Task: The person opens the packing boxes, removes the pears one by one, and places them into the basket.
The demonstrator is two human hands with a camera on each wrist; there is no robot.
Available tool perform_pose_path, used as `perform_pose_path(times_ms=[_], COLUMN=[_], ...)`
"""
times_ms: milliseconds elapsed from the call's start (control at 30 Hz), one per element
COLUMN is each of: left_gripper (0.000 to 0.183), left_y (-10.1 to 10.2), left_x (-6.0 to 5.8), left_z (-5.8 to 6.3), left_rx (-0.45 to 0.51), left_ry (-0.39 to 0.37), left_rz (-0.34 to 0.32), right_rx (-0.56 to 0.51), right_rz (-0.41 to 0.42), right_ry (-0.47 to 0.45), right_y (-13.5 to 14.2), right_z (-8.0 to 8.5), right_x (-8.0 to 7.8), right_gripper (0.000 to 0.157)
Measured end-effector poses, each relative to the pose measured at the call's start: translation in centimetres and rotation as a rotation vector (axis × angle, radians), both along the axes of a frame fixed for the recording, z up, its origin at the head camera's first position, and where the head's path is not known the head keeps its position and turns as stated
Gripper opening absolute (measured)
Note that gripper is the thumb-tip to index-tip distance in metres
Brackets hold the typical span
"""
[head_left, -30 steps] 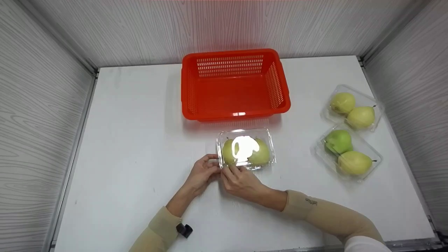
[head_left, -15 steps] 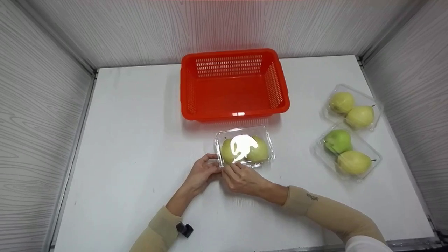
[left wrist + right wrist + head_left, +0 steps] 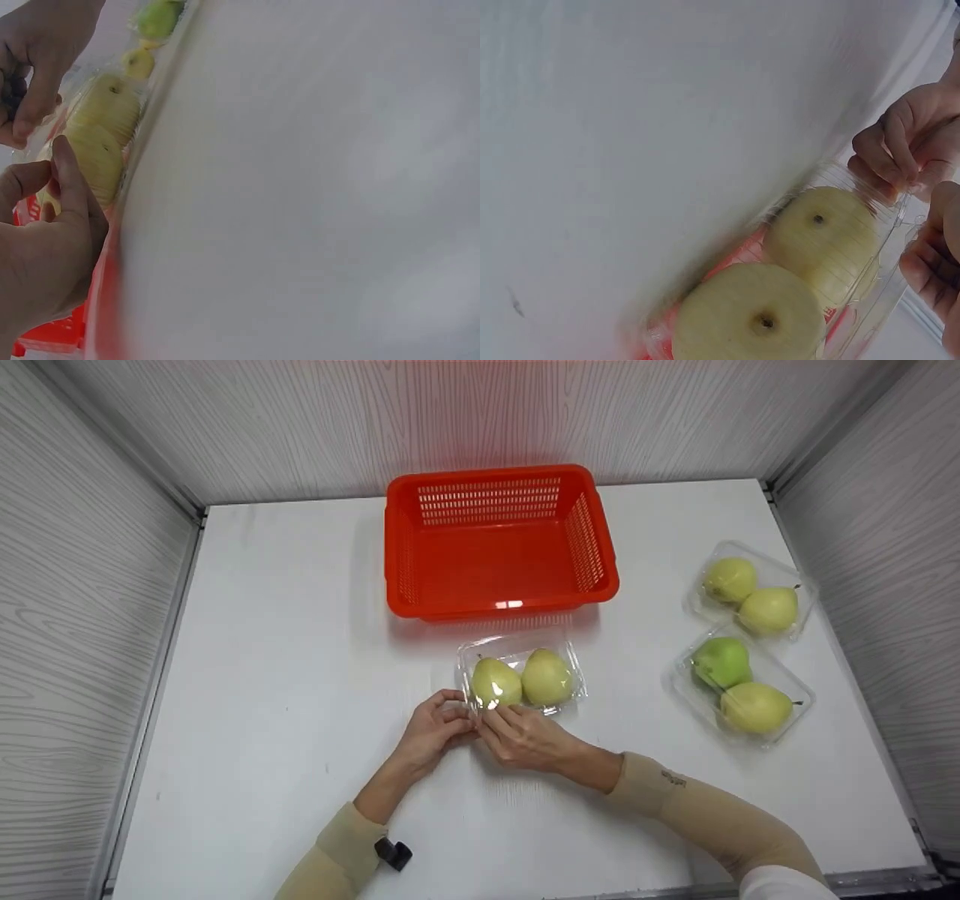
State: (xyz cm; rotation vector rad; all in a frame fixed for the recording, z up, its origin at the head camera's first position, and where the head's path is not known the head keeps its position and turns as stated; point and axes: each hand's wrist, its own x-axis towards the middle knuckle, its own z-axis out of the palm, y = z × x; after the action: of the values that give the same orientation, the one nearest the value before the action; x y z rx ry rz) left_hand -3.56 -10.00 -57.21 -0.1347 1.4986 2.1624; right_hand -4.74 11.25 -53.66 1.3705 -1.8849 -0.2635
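Note:
A clear plastic fruit container (image 3: pixel 516 640) with two yellow pears (image 3: pixel 496 682) stands mid-table. At its near left corner my left hand (image 3: pixel 433 731) pinches the rim between thumb and fingers. Just beside it, my right hand (image 3: pixel 525 741) grips the near edge of the lid with bent fingers. From the right wrist, a gap shows between two plastic rims along that edge, and both pears (image 3: pixel 748 315) appear through ridged plastic. The left wrist view has both hands close together at the corner, the right hand (image 3: pixel 46 49) above the left.
A red perforated basket (image 3: pixel 495 562) sits right behind the container. Two more clear containers rest at the right: the farther has two yellow pears (image 3: pixel 769 610), the nearer a green pear (image 3: pixel 721 662) and a yellow one. Wood-patterned panels (image 3: pixel 90 585) wall the white table.
The bright glare on the lid has gone, leaving the pears plainly visible, as the lid's angle shifted. My right hand has moved up slightly; the left stays at the corner.

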Motion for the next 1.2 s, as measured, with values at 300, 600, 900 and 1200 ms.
perform_pose_path(times_ms=[300,600,900,1200], left_gripper=[0.039,0.044,0.043,0.044], left_y=[-0.1,0.0,-0.2,-0.2], left_x=[-0.3,-0.4,-0.4,-0.6], left_z=[0.1,0.3,0.3,0.5], left_rx=[0.013,0.019,-0.008,-0.010], left_ry=[-0.005,-0.023,-0.017,-0.008], left_rz=[0.010,0.016,-0.012,-0.022], right_rx=[-0.043,-0.119,-0.172,-0.179], right_rz=[-0.007,0.015,0.019,-0.001], right_ry=[-0.013,-0.035,-0.068,-0.091], right_y=[0.1,0.6,1.6,2.5], right_z=[0.1,-0.3,-0.3,-0.2], right_x=[0.1,-0.2,-0.5,-0.4], right_gripper=[0.046,0.037,0.029,0.024])
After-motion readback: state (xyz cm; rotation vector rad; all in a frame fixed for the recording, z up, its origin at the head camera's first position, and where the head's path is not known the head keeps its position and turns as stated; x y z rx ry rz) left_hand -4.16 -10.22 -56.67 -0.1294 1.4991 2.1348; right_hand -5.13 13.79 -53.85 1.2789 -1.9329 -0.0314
